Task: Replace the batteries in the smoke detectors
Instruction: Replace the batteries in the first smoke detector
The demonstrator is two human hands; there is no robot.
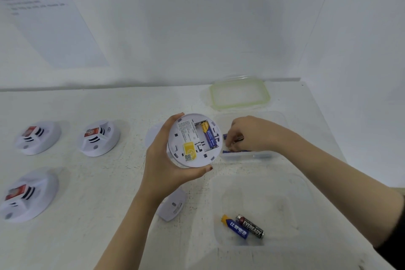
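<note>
White, scuffed matte tabletop [105, 184] set into a corner of plain white walls; printed paper sheet [43, 13] on the wall, far upper left of the held detector.

L hand [166, 160] grips the held detector [195, 140], a smooth round white plastic disc w/ its back facing up. Fingers and thumb curl round the rim. Its open slot holds one blue-and-yellow fitted battery [209, 136].

Just right of it, R hand [247, 133] reaches into a clear plastic box [247, 156], fingers curled, pinching a blue battery [225, 136].

Behind the box: clear lid [240, 94] w/ green seal. Nearer than the detector, to the right: clear tub [274, 199] w/ 2 used batteries [237, 227]. Just below: white cover plate [173, 206]. Well left: 3 domed white detectors [100, 138], vented, w/ red labels.
</note>
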